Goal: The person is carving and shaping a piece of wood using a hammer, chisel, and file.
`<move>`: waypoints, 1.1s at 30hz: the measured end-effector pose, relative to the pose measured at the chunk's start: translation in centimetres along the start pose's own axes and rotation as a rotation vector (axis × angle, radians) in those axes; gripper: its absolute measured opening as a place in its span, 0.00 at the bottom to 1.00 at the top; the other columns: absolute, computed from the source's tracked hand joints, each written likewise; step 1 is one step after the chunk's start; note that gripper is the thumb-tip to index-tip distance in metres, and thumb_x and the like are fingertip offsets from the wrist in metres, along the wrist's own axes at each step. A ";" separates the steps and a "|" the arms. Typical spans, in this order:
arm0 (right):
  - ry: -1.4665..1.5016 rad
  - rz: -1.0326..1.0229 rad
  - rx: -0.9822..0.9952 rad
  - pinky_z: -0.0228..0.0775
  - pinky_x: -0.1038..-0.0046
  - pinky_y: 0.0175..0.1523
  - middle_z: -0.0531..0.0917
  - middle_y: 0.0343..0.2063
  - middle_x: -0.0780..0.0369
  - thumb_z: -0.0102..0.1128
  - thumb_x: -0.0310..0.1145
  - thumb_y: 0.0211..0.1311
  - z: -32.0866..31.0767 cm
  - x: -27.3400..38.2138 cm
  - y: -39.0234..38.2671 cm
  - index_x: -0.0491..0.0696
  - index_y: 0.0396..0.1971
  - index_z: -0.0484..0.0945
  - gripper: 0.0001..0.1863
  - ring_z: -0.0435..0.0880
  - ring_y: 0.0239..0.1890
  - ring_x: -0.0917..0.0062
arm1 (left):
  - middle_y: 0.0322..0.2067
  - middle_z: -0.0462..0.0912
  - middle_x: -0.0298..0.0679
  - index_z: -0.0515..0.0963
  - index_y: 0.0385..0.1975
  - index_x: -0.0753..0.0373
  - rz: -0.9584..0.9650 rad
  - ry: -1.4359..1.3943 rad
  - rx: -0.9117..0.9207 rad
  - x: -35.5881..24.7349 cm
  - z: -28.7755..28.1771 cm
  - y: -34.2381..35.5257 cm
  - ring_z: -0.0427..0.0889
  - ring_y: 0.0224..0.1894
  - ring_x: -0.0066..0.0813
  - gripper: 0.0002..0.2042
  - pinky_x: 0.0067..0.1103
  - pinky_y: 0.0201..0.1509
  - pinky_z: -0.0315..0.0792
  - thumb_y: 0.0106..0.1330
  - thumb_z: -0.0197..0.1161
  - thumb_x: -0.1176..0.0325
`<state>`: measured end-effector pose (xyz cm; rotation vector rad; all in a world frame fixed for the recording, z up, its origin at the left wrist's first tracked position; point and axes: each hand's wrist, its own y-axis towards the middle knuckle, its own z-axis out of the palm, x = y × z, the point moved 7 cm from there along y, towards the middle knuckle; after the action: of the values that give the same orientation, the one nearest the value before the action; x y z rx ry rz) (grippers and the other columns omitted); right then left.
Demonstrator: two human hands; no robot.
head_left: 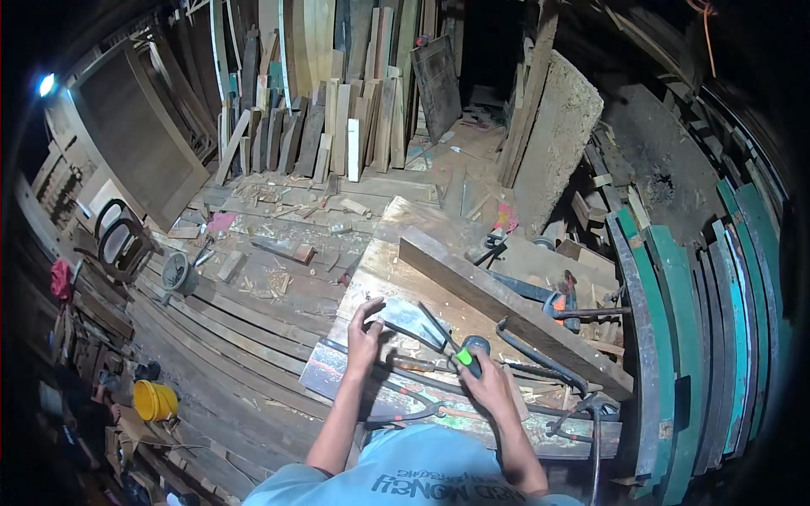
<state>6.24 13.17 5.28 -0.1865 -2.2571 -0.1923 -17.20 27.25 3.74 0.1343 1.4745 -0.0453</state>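
Note:
My right hand point(484, 381) is wrapped round a tool with a green and black handle point(465, 357). A slim dark shaft point(434, 320) slants up and left from around that handle. My left hand point(364, 336) has its fingers curled at the near-left end of a thin dark bar point(413, 336), which runs toward the tool; blur hides how the two join. Both hands are over a worn wooden workbench point(371, 282). Below them lie dark metal rods and a pair of long-handled pincers point(413, 415) with orange marks.
A thick wooden plank point(506, 304) stands on edge across the bench. Beyond it are an orange and black clamp point(564, 308) and other tools. Green boards point(675, 337) lean at the right. A grey bucket point(178, 274) and a yellow bucket point(156, 401) stand left, and upright offcuts point(342, 126) line the back.

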 end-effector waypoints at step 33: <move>0.750 0.244 0.077 0.67 0.73 0.56 0.82 0.44 0.59 0.67 0.30 0.53 -1.6 -6.2 4.2 0.41 0.48 0.78 0.21 0.78 0.48 0.75 | 0.57 0.68 0.48 0.65 0.64 0.49 -0.165 1.286 0.345 9.0 2.2 9.7 0.61 0.64 0.49 0.38 0.49 0.63 0.57 0.52 0.73 0.52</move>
<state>12.19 16.54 1.82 -0.2900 -1.4794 -0.0311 -13.01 37.12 -4.44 0.3613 2.7536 -0.4088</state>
